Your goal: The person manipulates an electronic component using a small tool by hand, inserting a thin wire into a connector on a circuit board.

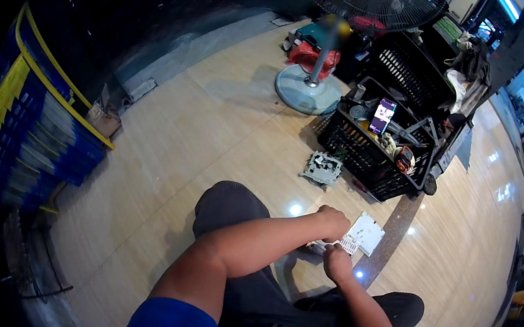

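My left hand is closed, its knuckles turned up, at the far edge of a white slotted panel. From the near side my right hand grips the same panel with curled fingers. What the left fingers hold is hidden behind the hand. A flat white plate lies just right of the panel, touching or joined to it; I cannot tell which. Beyond the hands, a whitish housing with dark parts inside sits on the floor.
A black crate of tools stands ahead right, with a lit phone and a tape measure on it. Behind it rises a pedestal fan. A blue and yellow rack is at the left. My bent legs frame the tiled floor.
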